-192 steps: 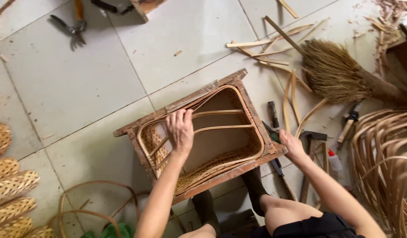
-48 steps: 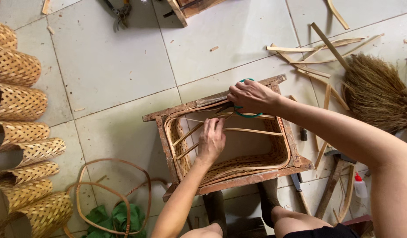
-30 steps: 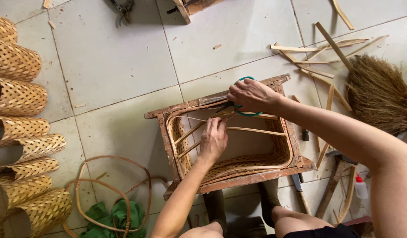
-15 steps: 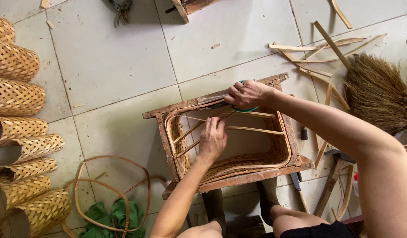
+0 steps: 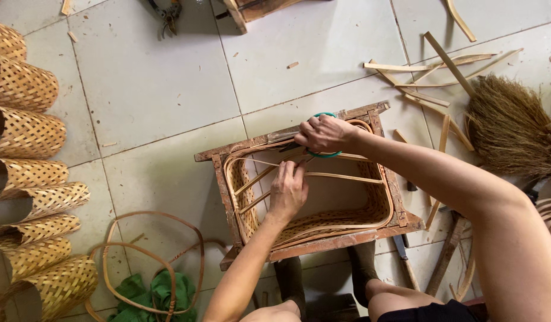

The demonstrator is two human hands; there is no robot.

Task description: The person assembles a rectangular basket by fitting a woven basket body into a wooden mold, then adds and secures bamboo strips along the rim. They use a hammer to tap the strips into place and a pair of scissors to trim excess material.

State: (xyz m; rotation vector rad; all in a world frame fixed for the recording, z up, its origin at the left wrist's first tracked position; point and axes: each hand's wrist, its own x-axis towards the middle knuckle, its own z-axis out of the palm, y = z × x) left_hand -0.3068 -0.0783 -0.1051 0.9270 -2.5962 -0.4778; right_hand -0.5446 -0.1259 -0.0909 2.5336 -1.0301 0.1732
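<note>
My left hand rests inside the wooden frame, its fingers pinching a thin rattan strip that runs across the opening. My right hand is closed on the green-handled scissors at the far rail of the frame, beside the strip's end. The frame stands on the tiled floor between my knees, with the half-woven basket inside it. I judge the strip to be light, springy and a little brittle, so I should hold it near the joint. Woven cones lie at my left.
</note>
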